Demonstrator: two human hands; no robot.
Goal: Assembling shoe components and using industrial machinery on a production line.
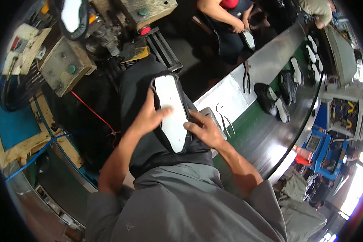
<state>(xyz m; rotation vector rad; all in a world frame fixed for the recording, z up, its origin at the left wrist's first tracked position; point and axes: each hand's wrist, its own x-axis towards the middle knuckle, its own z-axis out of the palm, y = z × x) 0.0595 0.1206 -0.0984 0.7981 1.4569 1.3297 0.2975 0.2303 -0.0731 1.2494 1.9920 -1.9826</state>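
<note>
Workshop interior: a long bench [266, 139] with a metal border ran diagonally across dark floor [191, 48]; bright light [357, 193] glared far right.

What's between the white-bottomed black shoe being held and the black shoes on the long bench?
In the head view: the person's right hand, then a curved silver hand tool, a shiny grey metal sheet and dark metal pliers.
</note>
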